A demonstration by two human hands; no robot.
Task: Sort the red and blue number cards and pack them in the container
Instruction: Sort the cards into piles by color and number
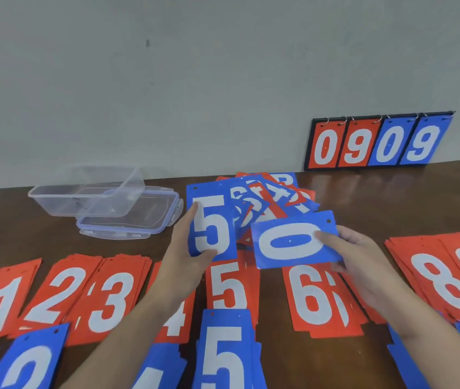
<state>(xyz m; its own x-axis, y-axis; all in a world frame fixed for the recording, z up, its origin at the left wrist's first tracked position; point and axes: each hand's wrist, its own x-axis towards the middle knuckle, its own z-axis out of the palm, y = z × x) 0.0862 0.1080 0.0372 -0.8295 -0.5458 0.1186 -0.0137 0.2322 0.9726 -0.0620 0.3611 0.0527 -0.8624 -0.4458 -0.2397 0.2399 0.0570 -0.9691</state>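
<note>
My left hand [184, 248] grips a blue 5 card [212, 223] by its left edge, held upright above the table. A blue 0 card [293, 242], turned sideways, is pinched at its right end by my right hand [363, 262]. Behind both lies a mixed heap of red and blue cards [273, 195]. Red piles run in a row across the table: 1 [4, 301], 2 [57, 293], 3 [111, 299], 5 [229, 284], 6 [313, 299], 8 [447, 279]. Blue piles lie nearest me, among them a 2 [29, 363] and a 5 [223, 352]. The clear plastic container [88, 192] stands empty at the back left.
The container's lid [139, 220] lies flat beside it, partly under it. A flip scoreboard reading 0909 [377, 141] leans against the wall at the back right. The brown table [391, 197] ends at a grey wall.
</note>
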